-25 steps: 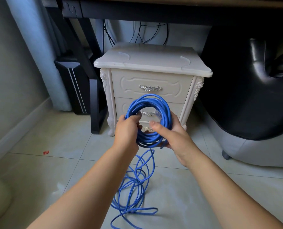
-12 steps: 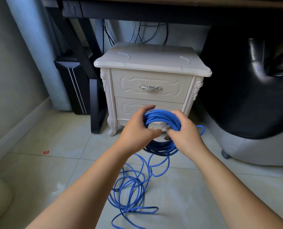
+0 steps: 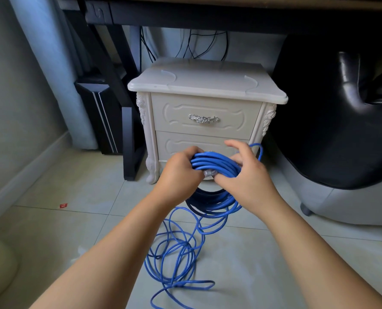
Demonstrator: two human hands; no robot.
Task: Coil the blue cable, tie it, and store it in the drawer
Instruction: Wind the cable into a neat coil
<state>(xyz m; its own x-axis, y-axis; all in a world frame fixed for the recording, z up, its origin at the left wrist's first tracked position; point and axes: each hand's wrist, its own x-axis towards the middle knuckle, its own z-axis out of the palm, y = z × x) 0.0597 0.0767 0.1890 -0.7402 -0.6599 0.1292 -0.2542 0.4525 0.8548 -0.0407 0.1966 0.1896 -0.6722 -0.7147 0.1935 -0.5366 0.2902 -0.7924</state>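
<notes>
The blue cable [image 3: 214, 163] is partly wound into a coil that I hold in front of the cream nightstand [image 3: 205, 85]. My left hand [image 3: 179, 172] grips the coil's left side. My right hand [image 3: 246, 175] holds its right side, with a strand looping past the raised fingers. A clear plug end shows between my hands. The unwound rest of the cable lies in loose loops on the floor tiles below. Both drawers [image 3: 204, 114] of the nightstand are closed.
A black desk frame [image 3: 127, 139] and a dark computer case [image 3: 96, 112] stand left of the nightstand. A black leather chair [image 3: 342, 130] crowds the right side. Black wires hang behind the nightstand. A small red scrap [image 3: 63, 205] lies on the floor at left.
The coil has tipped from upright and facing me to lying flatter and lower. My right hand has swung a new strand around the right side. More loose cable has been drawn up.
</notes>
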